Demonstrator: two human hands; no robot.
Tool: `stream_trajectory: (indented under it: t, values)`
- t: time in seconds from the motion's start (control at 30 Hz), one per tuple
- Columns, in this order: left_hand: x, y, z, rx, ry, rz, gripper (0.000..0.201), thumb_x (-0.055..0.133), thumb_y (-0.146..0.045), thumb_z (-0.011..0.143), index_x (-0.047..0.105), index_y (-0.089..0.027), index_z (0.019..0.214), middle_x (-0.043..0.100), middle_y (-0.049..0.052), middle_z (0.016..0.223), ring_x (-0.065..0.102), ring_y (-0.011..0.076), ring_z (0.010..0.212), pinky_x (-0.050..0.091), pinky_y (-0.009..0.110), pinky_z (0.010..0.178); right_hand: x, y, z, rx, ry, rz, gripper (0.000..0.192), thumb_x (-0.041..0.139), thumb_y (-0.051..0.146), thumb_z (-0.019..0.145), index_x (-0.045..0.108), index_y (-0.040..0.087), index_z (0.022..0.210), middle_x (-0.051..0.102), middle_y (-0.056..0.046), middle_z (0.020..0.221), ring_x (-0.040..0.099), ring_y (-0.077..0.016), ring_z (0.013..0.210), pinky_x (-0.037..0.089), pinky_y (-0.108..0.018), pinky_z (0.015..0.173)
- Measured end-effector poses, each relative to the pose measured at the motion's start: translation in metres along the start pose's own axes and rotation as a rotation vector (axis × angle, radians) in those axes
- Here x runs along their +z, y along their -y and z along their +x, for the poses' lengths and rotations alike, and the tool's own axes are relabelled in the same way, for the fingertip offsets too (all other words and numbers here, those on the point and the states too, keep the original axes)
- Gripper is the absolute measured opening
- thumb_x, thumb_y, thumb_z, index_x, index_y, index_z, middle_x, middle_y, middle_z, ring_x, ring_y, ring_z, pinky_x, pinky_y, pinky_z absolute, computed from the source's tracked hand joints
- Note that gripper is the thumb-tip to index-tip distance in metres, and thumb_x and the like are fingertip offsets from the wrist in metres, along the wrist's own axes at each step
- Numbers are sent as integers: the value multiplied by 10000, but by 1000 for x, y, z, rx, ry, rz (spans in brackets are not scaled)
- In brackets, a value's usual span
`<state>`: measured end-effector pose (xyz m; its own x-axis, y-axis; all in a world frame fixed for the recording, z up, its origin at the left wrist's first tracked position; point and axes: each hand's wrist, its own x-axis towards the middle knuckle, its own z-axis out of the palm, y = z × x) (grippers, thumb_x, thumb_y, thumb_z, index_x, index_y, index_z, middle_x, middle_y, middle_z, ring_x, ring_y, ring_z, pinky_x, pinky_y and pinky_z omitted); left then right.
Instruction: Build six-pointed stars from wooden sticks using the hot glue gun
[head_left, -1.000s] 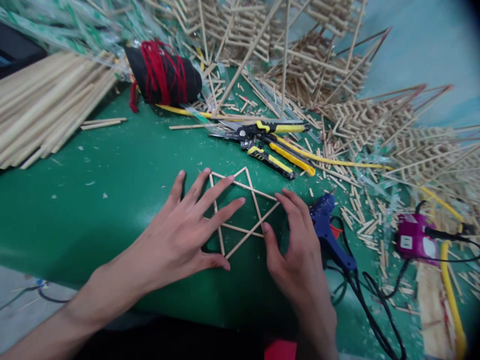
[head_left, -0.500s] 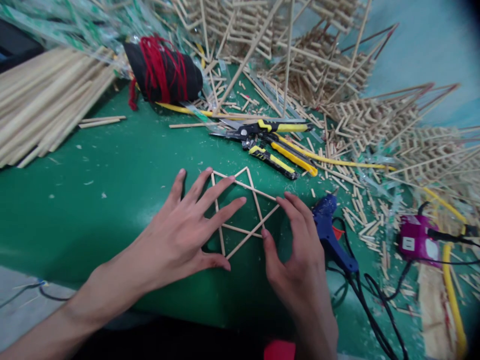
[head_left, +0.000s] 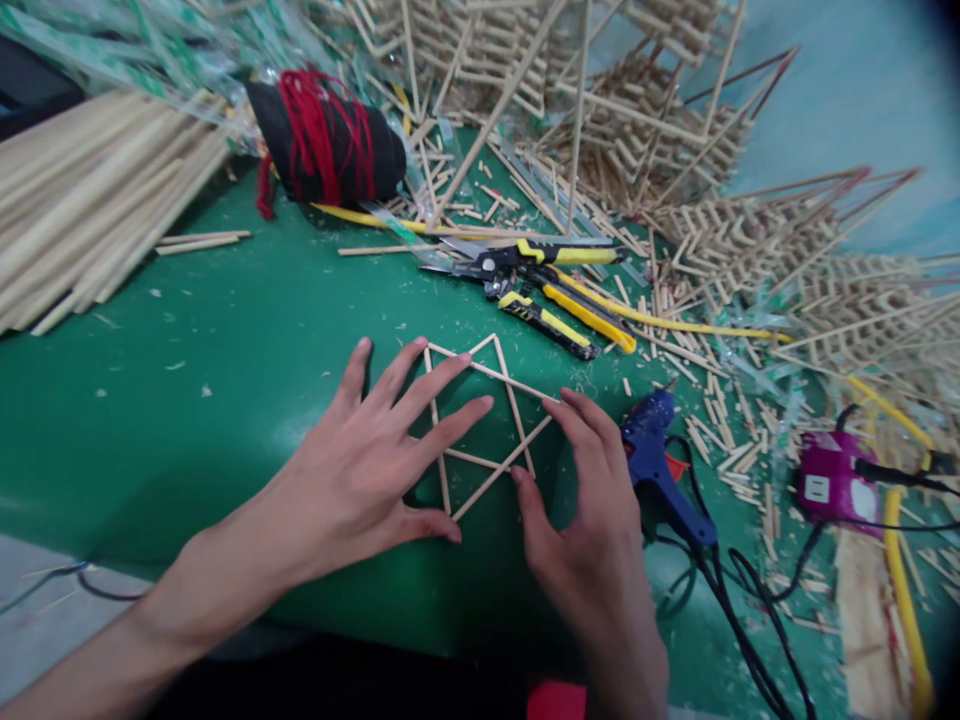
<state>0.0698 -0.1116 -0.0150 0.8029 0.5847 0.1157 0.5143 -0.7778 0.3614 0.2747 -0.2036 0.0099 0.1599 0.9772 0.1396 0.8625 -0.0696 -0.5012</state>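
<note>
A six-pointed star of thin wooden sticks lies flat on the green tabletop. Spread over its left side is my left hand, with fingers apart and tips on the sticks, the thumb at the lower left corner. My right hand is at the star's right side, curved with thumb and fingers apart. Its index finger touches the right corner, and its thumb tip is by the lower right point, partly covering the stick there. A blue glue gun lies just right of this hand.
Shears and a yellow cutter knife lie beyond the star. A bundle of sticks and a black roll wound with red cord are at left. Stacked stick frames, offcuts and a purple power adapter fill the right.
My right hand has shifted slightly left, its thumb moving inward along the lower right sticks. The left hand stays in place on the star.
</note>
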Motion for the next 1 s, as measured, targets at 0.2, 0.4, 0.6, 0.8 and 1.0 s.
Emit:
stream_trajectory:
  t: [0.2, 0.4, 0.6, 0.8, 1.0]
  values:
    - [1, 0, -1, 24, -6, 22, 969, 668, -732, 836, 343, -245, 1607, 264, 164, 1707, 218, 509, 1551, 142, 792, 1195, 1, 0, 1, 12, -19, 9, 472, 590, 148, 951, 492, 194, 1410, 497, -134, 1505, 465, -250, 1443, 410, -501, 1221]
    - [1, 0, 0, 12, -2, 22, 970, 678, -726, 833, 336, -253, 1607, 262, 158, 1709, 214, 504, 1555, 136, 790, 1200, 3, 0, 1, 24, -24, 17, 467, 596, 133, 951, 498, 176, 1406, 499, -146, 1503, 458, -241, 1448, 393, -495, 1233]
    - [2, 0, 1, 24, -14, 20, 973, 682, -729, 826, 349, -241, 1599, 286, 175, 1696, 234, 526, 1540, 161, 813, 1175, 2, 2, 4, 8, -37, 43, 479, 606, 126, 944, 498, 171, 1408, 521, -139, 1481, 469, -226, 1435, 395, -477, 1229]
    - [1, 0, -1, -2, -32, 24, 1101, 757, -686, 790, 237, -224, 1644, 275, 200, 1694, 264, 485, 1545, 163, 765, 1216, 2, 1, 6, 0, -65, 142, 420, 584, 161, 962, 518, 182, 1376, 533, -137, 1459, 485, -236, 1418, 445, -491, 1192]
    - [0, 1, -3, -18, -41, 27, 1167, 771, -686, 775, 167, -231, 1664, 232, 187, 1711, 269, 455, 1555, 167, 713, 1251, 4, -2, 7, 18, -54, 296, 428, 565, 203, 981, 507, 219, 1404, 518, -127, 1469, 470, -259, 1435, 459, -530, 1188]
